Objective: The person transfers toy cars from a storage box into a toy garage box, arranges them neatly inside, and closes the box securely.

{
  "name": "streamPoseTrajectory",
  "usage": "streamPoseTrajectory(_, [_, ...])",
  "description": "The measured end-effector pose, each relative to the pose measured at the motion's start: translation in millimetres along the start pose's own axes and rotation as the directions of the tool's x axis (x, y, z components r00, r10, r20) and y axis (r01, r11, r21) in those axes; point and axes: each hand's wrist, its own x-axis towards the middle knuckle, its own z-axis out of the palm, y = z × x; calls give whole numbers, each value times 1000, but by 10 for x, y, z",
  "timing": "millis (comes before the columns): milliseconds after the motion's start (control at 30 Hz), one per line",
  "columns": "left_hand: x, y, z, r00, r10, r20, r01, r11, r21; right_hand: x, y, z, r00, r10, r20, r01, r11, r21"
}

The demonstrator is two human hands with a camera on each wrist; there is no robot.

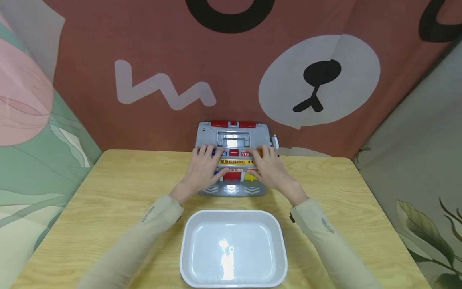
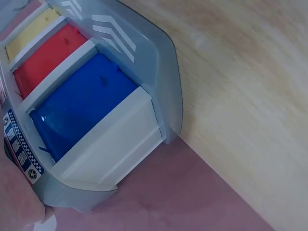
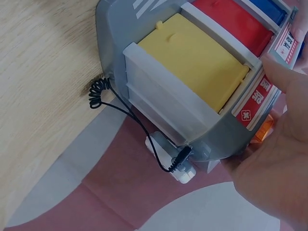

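Note:
A grey toy garage (image 1: 234,192) stands at the back of the table, against the curtain. Its front has a blue door (image 2: 85,103), a red door (image 2: 50,60) and a yellow door (image 3: 192,57), all closed. My left hand (image 1: 202,168) grips its upper left part, thumb on the front and fingers over the top. On the upper right part, my right hand (image 1: 271,170) holds it the same way; its thumb lies by the red label (image 3: 255,103) in the right wrist view. A white handset (image 3: 171,159) with a coiled black cord (image 3: 99,91) hangs on the toy's right side.
A white rectangular tray (image 1: 202,253) lies on the wooden table (image 1: 126,192), between the forearms and in front of the toy. Behind the table hangs a brown curtain (image 1: 162,132) with a bear print. Patterned curtains flank both sides.

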Motion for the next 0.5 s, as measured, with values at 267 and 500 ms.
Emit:
streamPoseTrajectory(267, [-28,26,-28,999,-18,35,18,1000,-5,-47,-13,48,999,0,-32,0,1000,-3])
streamPoseTrajectory(500, [-2,9,-78,998,-27,60,30,998,-47,-80,-27,15,1000,21,4,-21,995,99])
